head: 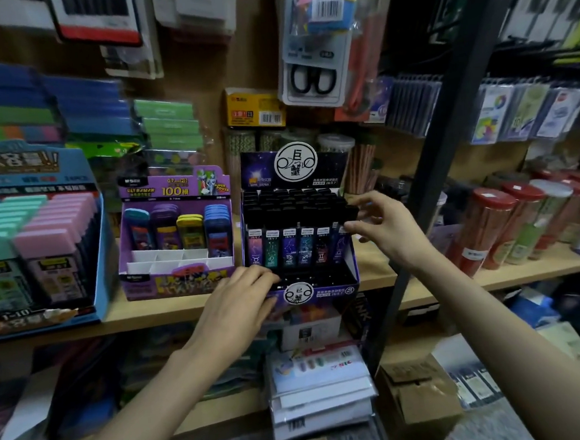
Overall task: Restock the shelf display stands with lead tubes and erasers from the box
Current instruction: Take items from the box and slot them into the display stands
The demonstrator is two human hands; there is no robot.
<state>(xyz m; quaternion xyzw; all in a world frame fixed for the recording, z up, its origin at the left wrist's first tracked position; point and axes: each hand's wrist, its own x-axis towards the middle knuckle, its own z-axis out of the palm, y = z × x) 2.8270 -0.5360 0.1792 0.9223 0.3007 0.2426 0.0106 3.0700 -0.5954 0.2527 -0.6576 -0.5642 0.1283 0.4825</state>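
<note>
Near, the left hand (239, 302) rests loose-fingered on the front lip of the constellation stand (321, 291), likely steadying it; farther right, the right hand (385, 227) pinches the end lead tube (340, 247), apparently seating it in its row

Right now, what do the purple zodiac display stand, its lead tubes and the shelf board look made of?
Display stand: likely printed cardboard, slightly glossy, judging by its thin folded walls and artwork. Lead tubes: probably hard plastic, with black caps and shiny printed bodies. Shelf board: pale matte wood or wood-look laminate; which one is unclear.
</note>
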